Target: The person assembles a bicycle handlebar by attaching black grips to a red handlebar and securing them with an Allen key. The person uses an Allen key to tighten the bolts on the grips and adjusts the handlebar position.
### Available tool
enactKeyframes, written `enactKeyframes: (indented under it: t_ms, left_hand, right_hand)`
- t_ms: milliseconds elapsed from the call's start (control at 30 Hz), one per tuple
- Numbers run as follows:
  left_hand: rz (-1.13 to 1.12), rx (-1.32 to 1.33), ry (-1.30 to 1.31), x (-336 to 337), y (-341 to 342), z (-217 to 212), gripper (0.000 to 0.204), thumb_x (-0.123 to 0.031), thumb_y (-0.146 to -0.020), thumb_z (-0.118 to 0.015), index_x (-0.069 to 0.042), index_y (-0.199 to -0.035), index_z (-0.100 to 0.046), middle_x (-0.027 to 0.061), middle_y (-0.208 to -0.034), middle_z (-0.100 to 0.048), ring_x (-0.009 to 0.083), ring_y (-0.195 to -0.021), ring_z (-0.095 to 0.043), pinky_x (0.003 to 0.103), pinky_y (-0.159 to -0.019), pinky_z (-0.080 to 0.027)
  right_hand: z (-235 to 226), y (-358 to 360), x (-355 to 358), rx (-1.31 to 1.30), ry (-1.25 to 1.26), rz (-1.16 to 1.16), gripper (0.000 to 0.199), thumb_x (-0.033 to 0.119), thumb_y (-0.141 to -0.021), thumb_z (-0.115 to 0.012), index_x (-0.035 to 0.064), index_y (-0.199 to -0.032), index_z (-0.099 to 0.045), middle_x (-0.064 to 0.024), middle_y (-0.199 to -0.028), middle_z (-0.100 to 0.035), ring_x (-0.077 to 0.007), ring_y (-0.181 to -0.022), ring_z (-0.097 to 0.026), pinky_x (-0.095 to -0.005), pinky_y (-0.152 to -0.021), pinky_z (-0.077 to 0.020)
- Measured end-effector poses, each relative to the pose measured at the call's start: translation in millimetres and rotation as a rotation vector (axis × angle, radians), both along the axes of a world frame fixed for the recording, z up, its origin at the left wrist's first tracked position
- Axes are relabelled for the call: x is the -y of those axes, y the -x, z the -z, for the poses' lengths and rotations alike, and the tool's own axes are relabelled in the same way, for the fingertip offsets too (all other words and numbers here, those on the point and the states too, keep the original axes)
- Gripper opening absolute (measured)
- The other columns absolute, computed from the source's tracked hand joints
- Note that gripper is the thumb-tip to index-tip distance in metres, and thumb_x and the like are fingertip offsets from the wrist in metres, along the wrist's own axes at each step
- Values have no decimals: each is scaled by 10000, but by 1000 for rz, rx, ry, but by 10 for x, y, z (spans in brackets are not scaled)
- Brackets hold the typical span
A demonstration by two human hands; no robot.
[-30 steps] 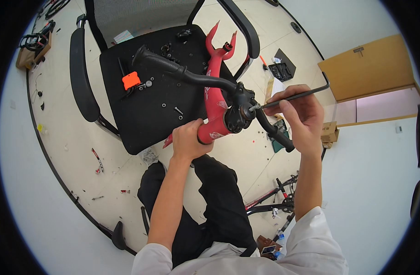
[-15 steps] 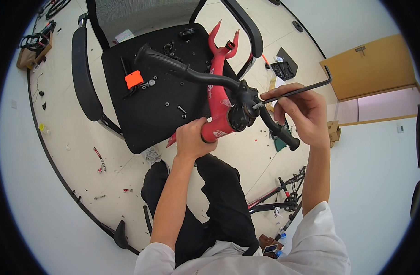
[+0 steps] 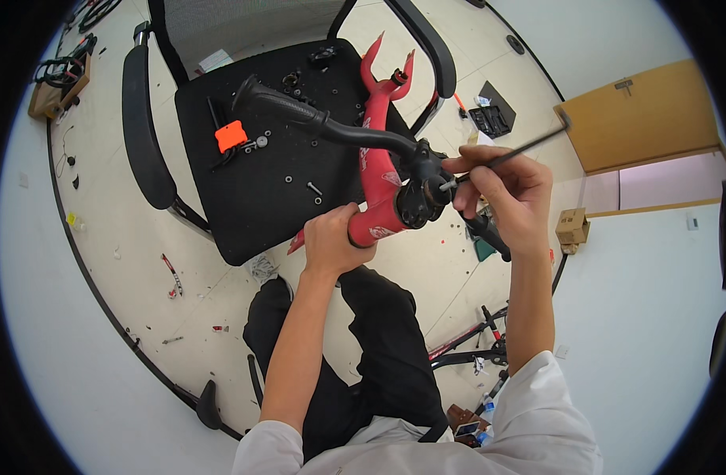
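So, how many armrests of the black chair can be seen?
2. The left armrest stands beside the black seat toward the picture's left; the right armrest curves behind the red bicycle fork that the left hand grips.

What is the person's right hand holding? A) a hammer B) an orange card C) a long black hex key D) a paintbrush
C: the right hand grips a long black hex key with its tip at the black stem of the red bicycle fork.

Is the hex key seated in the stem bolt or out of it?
Seated: the hex key tip meets the black stem; right hand grips it.
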State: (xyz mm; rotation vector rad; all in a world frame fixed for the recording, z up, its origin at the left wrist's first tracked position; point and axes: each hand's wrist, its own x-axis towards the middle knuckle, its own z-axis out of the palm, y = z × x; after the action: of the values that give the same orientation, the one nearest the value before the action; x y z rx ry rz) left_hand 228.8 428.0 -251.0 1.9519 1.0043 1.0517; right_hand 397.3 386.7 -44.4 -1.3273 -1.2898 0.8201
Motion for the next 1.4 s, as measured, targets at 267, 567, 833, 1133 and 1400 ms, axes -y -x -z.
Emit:
enactKeyframes:
  t_ms: [267,567,833,1133,1400]
  left_hand:
    - [11,-13,2,9,-5,7,269,-189,-584,-778,-74,-743,-594,90,-678,-635,326,-622,-648,410,-561,-505]
    - [-1,0,7,-3,31,15,280,-188,-575,-781,-70,-743,-591,91,-683,-636,326,-624,-648,406,-563,-506]
    - [8,-16,1,7,3,-2,276,-185,-576,-779,-73,-743,-591,85,-678,-632,323,-622,-648,401,-558,-505]
    - [0,-10,8,-1,11,10,278,-192,-575,-781,-74,-757,-607,86,-688,-641,318,-622,-651,399,-561,-507]
    - [33,-77,54,9,10,9,309,-206,-577,-803,-67,-802,-645,103,-749,-670,322,-686,-673,392,-617,-538]
  right_hand:
    - [137,-40,23,126,3,214,167,-40,-810,-755,-95,-957,-698,-164,-731,-724,-141,-485,-635,-238,-433,-509]
    - [142,27,33,-85,-95,98,141,-39,-853,-710,-103,-973,-673,-191,-857,-736,-134,-596,-665,-253,-530,-549]
    - [226,-42,69,48,-104,192,217,-73,-792,-754,-64,-991,-670,-108,-775,-702,-134,-642,-664,-247,-567,-536]
    - [140,11,25,-78,-162,76,221,-113,-844,-663,-93,-1063,-645,-218,-1005,-730,-256,-901,-735,-389,-872,-585]
    - [229,-94,22,100,-214,99,189,-92,-848,-672,-100,-1035,-643,-221,-982,-733,-287,-919,-740,-407,-891,-591]
